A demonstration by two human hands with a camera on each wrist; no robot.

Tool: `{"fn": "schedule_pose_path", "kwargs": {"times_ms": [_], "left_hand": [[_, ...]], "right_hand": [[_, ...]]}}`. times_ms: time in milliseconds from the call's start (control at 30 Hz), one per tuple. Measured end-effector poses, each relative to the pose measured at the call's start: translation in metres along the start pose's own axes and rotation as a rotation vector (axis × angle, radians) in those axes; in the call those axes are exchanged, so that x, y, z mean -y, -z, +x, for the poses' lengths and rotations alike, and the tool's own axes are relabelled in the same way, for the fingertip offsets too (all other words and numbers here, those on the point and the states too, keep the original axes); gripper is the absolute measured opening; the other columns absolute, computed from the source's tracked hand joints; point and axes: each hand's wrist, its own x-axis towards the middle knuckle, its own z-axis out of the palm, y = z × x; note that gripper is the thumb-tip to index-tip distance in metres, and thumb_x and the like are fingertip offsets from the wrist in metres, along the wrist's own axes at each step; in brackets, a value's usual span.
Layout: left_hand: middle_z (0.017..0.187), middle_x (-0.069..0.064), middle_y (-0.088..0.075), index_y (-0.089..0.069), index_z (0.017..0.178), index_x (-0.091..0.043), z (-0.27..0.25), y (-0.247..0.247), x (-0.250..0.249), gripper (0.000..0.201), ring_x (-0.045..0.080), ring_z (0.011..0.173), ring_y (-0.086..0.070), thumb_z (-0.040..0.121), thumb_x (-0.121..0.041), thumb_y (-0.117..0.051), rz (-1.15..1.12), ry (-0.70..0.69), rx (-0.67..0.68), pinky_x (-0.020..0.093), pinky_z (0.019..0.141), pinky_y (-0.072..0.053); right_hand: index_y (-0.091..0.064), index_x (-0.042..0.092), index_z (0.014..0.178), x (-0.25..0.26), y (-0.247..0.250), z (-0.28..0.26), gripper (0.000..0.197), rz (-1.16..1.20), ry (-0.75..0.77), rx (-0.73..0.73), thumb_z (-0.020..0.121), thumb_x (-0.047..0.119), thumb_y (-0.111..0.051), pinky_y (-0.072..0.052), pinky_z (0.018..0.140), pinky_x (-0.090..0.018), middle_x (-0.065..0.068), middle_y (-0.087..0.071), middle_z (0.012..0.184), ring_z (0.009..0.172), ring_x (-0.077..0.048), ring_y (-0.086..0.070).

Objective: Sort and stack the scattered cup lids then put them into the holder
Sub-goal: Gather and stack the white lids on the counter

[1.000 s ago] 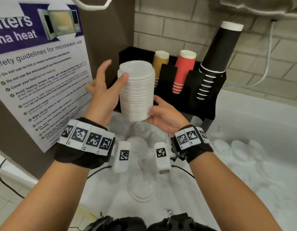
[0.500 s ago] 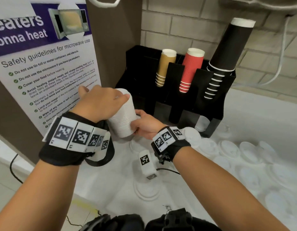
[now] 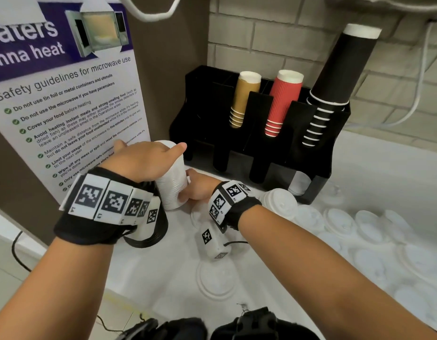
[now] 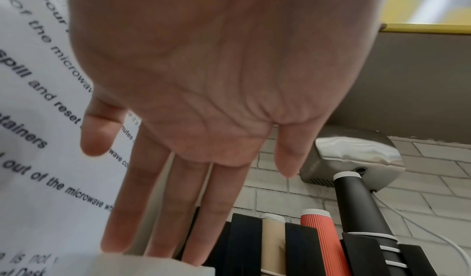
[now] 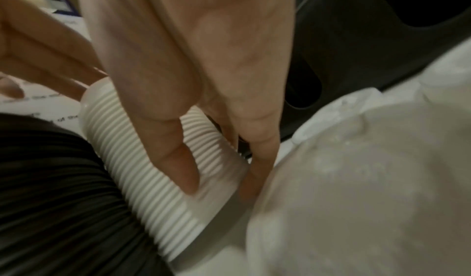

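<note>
Tall stack of ribbed white plastic cup lids (image 3: pixel 172 182) between left hand (image 3: pixel 144 159) above and right hand (image 3: pixel 196 186) below, tilted, just left of and before black compartmented cup holder (image 3: pixel 310 153) at the brick wall. In the holder, left to right: tan paper cups (image 3: pixel 242 99), red ribbed paper cups (image 3: pixel 282 101), black paper cups (image 3: pixel 335 82). Printed microwave safety poster (image 3: pixel 65 94) left of the stack. Loose white plastic lids (image 3: pixel 340 219) scattered on white counter (image 3: pixel 384 173) right of and before the holder.
</note>
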Motion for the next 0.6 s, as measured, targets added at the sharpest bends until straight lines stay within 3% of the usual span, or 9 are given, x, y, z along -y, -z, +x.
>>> {"fn": "schedule_pose_path", "kwargs": {"times_ms": [100, 233, 467, 600], "left_hand": [[0.136, 0.002, -0.056, -0.054, 0.136, -0.028, 0.0019, -0.0011, 0.0018, 0.074, 0.025, 0.130, -0.042, 0.095, -0.065, -0.006, -0.001, 0.007, 0.014, 0.048, 0.110, -0.010], [0.136, 0.003, -0.055, -0.053, 0.137, -0.025, 0.0036, -0.0016, 0.0043, 0.076, 0.027, 0.131, -0.041, 0.094, -0.067, -0.006, -0.007, 0.027, 0.029, 0.050, 0.111, -0.011], [0.144, 0.002, -0.050, -0.051, 0.139, -0.027, 0.0021, -0.0025, 0.0060, 0.073, 0.026, 0.137, -0.036, 0.094, -0.067, -0.008, -0.038, 0.030, 0.027, 0.049, 0.113, -0.009], [0.141, 0.002, -0.053, -0.052, 0.137, -0.029, 0.0006, -0.0023, 0.0053, 0.073, 0.025, 0.135, -0.039, 0.094, -0.067, -0.007, -0.043, 0.022, 0.026, 0.048, 0.110, -0.012]], "right_hand": [[-0.037, 0.007, 0.138, 0.0018, 0.0014, 0.0002, 0.071, -0.198, 0.056, -0.041, 0.078, 0.011, -0.074, -0.045, 0.090, -0.032, -0.011, -0.056, 0.128, 0.114, -0.027, -0.054], [-0.046, 0.006, 0.130, 0.0041, 0.0023, 0.0006, 0.062, -0.397, 0.092, -0.056, 0.077, 0.013, -0.076, -0.048, 0.095, -0.036, -0.012, -0.059, 0.123, 0.112, -0.028, -0.056], [-0.029, 0.008, 0.143, 0.0064, 0.0026, 0.0007, 0.078, -0.334, 0.123, -0.073, 0.079, 0.015, -0.074, -0.047, 0.100, -0.041, -0.011, -0.054, 0.131, 0.118, -0.027, -0.054], [-0.029, 0.009, 0.143, 0.0066, -0.0008, 0.0009, 0.077, -0.345, 0.140, -0.095, 0.080, 0.016, -0.072, -0.047, 0.096, -0.036, -0.012, -0.054, 0.130, 0.116, -0.028, -0.054]]}}
